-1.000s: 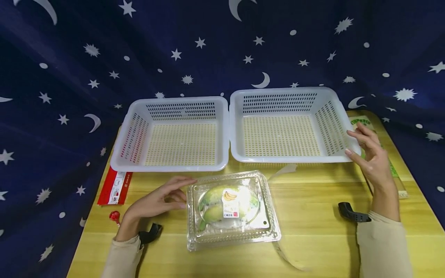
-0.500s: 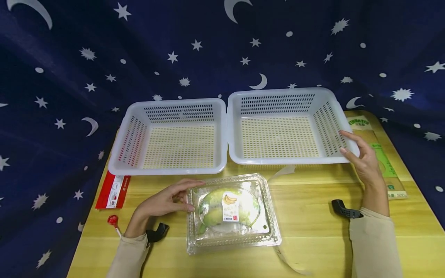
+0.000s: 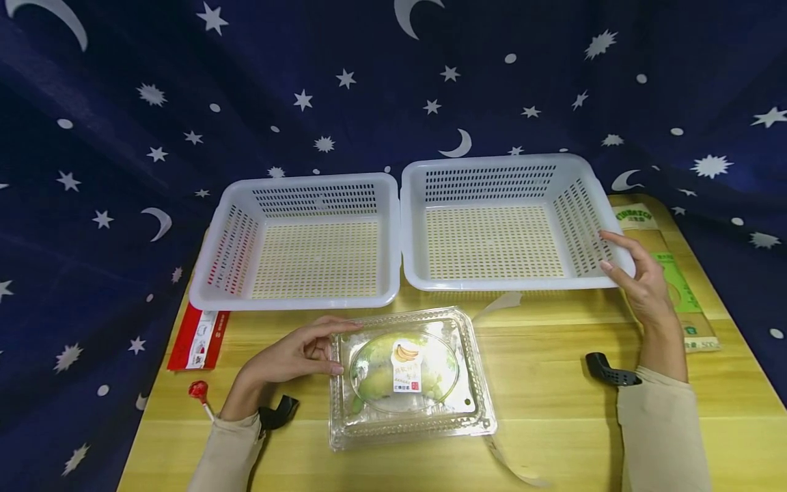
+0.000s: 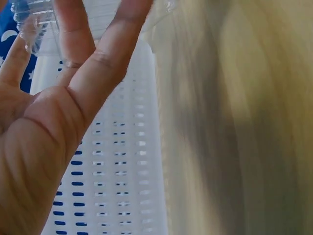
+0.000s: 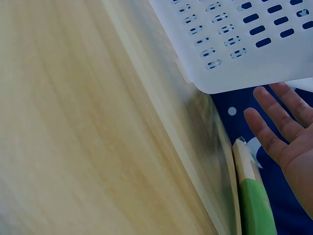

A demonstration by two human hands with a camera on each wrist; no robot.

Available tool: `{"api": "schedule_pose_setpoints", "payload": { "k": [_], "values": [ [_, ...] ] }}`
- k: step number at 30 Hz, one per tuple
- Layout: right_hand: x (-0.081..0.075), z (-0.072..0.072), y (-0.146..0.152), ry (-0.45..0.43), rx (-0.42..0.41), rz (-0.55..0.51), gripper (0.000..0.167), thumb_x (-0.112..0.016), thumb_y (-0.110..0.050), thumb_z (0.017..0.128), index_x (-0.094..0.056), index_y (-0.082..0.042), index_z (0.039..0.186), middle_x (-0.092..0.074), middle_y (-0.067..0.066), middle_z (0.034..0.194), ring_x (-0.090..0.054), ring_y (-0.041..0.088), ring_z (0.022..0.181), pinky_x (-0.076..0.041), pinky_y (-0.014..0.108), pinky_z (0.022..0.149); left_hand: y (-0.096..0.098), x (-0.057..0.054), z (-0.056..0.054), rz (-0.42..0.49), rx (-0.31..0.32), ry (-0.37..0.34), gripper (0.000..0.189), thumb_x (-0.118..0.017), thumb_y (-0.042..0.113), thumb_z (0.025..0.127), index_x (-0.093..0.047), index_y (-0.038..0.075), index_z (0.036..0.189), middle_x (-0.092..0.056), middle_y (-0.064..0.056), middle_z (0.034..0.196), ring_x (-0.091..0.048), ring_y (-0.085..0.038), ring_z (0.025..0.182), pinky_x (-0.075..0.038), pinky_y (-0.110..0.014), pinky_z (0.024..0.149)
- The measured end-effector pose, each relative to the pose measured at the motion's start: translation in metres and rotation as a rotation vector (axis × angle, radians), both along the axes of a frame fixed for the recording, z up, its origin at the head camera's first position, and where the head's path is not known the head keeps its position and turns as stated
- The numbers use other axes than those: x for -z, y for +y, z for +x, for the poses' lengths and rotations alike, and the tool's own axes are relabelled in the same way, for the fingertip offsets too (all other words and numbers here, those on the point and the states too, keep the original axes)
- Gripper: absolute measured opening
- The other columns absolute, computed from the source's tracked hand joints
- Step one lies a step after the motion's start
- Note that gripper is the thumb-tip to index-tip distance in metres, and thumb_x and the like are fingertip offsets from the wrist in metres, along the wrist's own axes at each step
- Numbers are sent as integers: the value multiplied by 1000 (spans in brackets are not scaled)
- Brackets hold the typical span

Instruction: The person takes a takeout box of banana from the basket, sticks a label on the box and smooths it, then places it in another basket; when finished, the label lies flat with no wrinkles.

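Observation:
A clear plastic clamshell container (image 3: pixel 407 372) lies on the table, with a banana label on its lid and blurred green-yellow shapes inside. My left hand (image 3: pixel 292 355) holds its left end, thumb on the left edge and a finger over the lid's far-left rim. Some of that hand's fingers are hidden in the head view. My right hand (image 3: pixel 648 283) touches the front right corner of the right white basket (image 3: pixel 516 283), with index finger and thumb over the rim. In the right wrist view, other fingers (image 5: pixel 271 115) stretch out relaxed beside the basket's outside.
A second white basket (image 3: pixel 295 303) stands to the left. A red packet (image 3: pixel 199 342) and a red lollipop (image 3: pixel 198 391) lie at the table's left. A green-labelled packet (image 3: pixel 682 287) lies at the right edge. A thin pale strip (image 3: pixel 510 465) runs near the container.
My left hand has moved right onto the container's end. My right hand has moved slightly left, its finger and thumb farther over the basket rim. The view has shifted a little.

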State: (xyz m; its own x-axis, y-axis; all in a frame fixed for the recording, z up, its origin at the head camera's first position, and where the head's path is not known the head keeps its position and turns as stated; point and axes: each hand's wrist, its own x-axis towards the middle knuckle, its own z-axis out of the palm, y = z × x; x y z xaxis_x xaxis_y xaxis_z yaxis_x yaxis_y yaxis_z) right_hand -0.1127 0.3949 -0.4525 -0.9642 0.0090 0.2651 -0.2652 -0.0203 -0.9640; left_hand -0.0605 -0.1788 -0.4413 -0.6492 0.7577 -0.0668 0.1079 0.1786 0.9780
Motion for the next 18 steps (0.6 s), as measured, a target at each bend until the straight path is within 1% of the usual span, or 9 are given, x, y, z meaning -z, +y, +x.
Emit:
{"api": "schedule_pose_setpoints", "payload": {
  "k": [2, 5, 8, 10, 13, 16, 18],
  "values": [
    [0, 0, 0, 2, -1, -1, 49, -50, 15, 89, -51, 5, 137, -48, 5, 139, -53, 17, 114, -54, 13, 78, 0, 2, 0, 27, 2, -7, 61, -69, 2, 89, -46, 7, 145, -36, -18, 144, -43, -3, 68, -48, -18, 56],
    [0, -1, 0, 4, -1, -6, 49, -50, 16, 88, -51, 5, 137, -49, 5, 137, -53, 17, 114, -54, 13, 78, 2, 4, 0, 108, 5, -24, 58, -69, -3, 87, -48, 1, 141, -34, -24, 143, -45, -5, 71, -52, -20, 56],
    [0, -1, 0, 2, 1, -17, 50, -50, 16, 88, -51, 5, 137, -49, 5, 137, -52, 17, 115, -53, 13, 79, 4, 3, 1, 175, -3, -55, 57, -70, -7, 84, -49, -3, 137, -29, -29, 143, -51, -6, 76, -56, -23, 59],
    [-1, -1, 0, -7, 14, -18, 50, -50, 16, 88, -52, 3, 137, -49, 5, 136, -52, 17, 114, -53, 13, 79, 3, 2, 2, 191, -18, -76, 57, -70, -9, 83, -49, -4, 136, -26, -29, 144, -54, -6, 79, -57, -23, 60],
    [-1, -1, -1, -21, 34, -13, 51, -51, 15, 88, -54, 1, 136, -49, 5, 136, -51, 16, 114, -52, 12, 79, 1, -3, 5, 180, -41, -61, 56, -70, -9, 83, -50, -3, 135, -25, -29, 145, -56, -9, 88, -57, -24, 62],
    [-1, -1, -1, -26, 45, -11, 51, -51, 15, 87, -54, 1, 136, -49, 5, 136, -51, 16, 114, -51, 12, 80, -1, -8, 7, 177, -47, -43, 56, -69, -11, 83, -50, -4, 135, -25, -31, 143, -53, -9, 87, -55, -23, 59],
    [0, -2, -1, -25, 40, -19, 51, -51, 16, 87, -54, 1, 136, -48, 5, 136, -50, 17, 115, -51, 12, 80, -2, -11, 7, 170, -50, -25, 55, -70, -11, 82, -51, -4, 134, -27, -32, 142, -48, -12, 77, -52, -20, 56]
  ]
}}
